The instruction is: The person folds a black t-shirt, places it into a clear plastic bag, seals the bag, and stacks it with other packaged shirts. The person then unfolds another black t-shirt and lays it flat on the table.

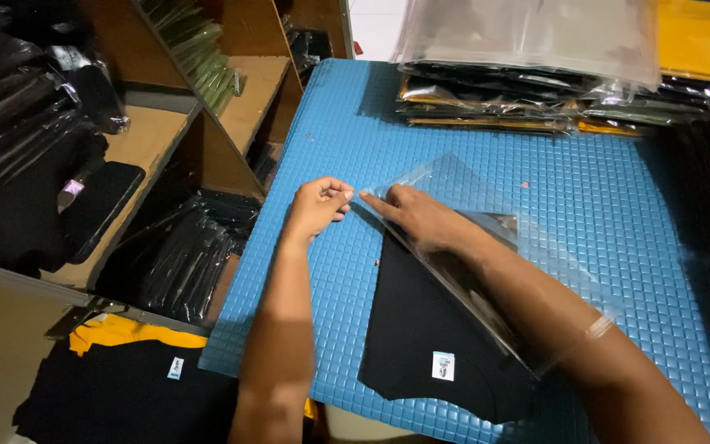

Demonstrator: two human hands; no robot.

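Lying on the blue worktop, a folded black garment is half inside a clear plastic bag; its lower end with a small white tag is outside the bag, near the front edge. The right hand is inside the bag mouth, flat on the cloth, with its fingers stretched toward the far corner, so its grip is released. The left hand is just beside it and pinches the bag edge between thumb and fingers, a closed grip on the thin film. The garment looks soft and light and it probably bends easily, so a flat hold under the fold seems better than one corner. The film appears slippery and easy to wrinkle; the edge of the opening is a good place to take it. At the far side of the worktop a stack of packed garments lies under loose clear bags. To the left stand wooden shelves with more packed dark clothes.
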